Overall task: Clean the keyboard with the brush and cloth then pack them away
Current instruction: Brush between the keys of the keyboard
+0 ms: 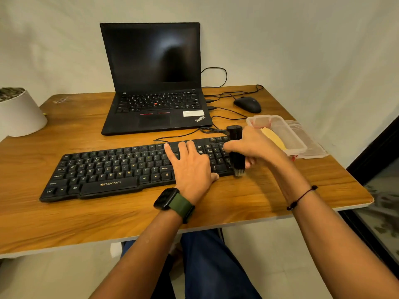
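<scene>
The left hand (190,165), a green-strapped watch (173,202) on its wrist, lies flat with straight fingers on the right part of the black keyboard (112,169), which rests on the wooden tabletop (86,223); just right of it the right hand (252,145) grips a black brush (236,152) held upright, its bristles down at the keyboard's right end; beyond the keyboard's right end stands a clear plastic box (280,130) with a yellow cloth (273,137) inside; behind the keyboard sits an open laptop (155,83), screen dark, and a black mouse (247,104) to its right; far left of the keyboard, a white pot (19,113).
</scene>
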